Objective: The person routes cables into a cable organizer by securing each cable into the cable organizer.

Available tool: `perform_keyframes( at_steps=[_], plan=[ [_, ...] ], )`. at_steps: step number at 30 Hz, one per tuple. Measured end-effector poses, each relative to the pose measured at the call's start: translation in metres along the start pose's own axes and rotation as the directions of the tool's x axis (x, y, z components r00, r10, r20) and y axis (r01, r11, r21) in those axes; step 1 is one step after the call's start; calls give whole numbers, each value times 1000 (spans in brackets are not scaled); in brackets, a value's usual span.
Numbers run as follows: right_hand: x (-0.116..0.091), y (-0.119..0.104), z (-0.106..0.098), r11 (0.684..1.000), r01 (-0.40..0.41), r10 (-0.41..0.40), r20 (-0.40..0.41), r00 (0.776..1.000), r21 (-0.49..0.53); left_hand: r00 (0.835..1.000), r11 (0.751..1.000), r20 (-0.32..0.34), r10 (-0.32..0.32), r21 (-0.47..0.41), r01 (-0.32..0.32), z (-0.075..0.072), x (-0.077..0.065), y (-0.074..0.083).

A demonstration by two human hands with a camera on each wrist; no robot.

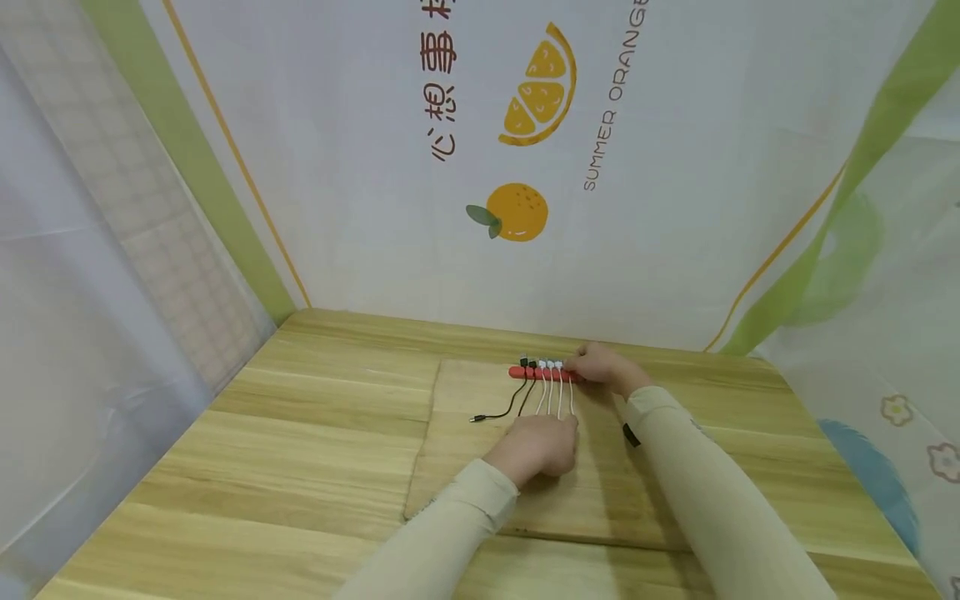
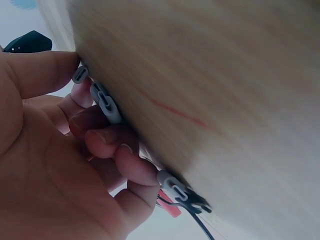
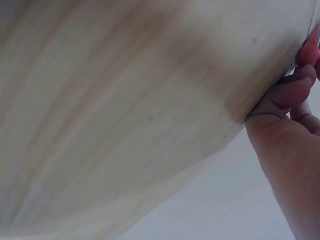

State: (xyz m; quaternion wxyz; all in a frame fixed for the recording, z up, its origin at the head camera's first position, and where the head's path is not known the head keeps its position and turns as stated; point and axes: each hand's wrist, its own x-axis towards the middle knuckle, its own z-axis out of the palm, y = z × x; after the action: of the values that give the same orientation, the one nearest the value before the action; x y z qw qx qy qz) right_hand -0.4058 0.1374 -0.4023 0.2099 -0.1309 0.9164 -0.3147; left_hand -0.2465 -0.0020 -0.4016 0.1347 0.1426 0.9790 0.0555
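A red cable holder lies on the wooden board, with black and white charging cables set side by side in its slots. My right hand holds the right end of this holder, fingers curled; they hide that end. In the right wrist view a bit of the red holder shows by the fingertips. Below, my left hand grips the lower ends of the white cables. The left wrist view shows grey-white connectors at its curled fingers. A black cable lies loose to the left, its plug on the board.
The thin wooden board rests on a wood-grain table. A small black object sits beside the right forearm. White curtains with orange prints stand behind the table, and a blue shape shows at the right.
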Motion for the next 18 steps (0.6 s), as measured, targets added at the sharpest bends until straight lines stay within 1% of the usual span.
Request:
perform_keyframes(
  at_steps=[5, 9, 12, 16, 18],
  plan=[
    [1, 2, 0, 1000, -4, 4, -3, 1000, -13, 1000, 1000, 2, 3, -19, -3, 0, -2, 0],
    [0, 0, 0, 999, 31, -32, -15, 999, -27, 1000, 1000, -2, -3, -3, 3, -1, -2, 0],
    [0, -2, 0, 999, 43, -43, -6, 999, -2, 1000, 1000, 3, -11, 1, 11, -2, -1, 0],
    [-1, 0, -2, 999, 32, -32, 22, 999, 18, 1000, 1000, 23, -8, -20, 8, -3, 0, 0],
    [-1, 1, -3, 999, 35, -35, 22, 999, 0, 999, 999, 34, -2, -38, 3, -3, 1, 0]
  ],
)
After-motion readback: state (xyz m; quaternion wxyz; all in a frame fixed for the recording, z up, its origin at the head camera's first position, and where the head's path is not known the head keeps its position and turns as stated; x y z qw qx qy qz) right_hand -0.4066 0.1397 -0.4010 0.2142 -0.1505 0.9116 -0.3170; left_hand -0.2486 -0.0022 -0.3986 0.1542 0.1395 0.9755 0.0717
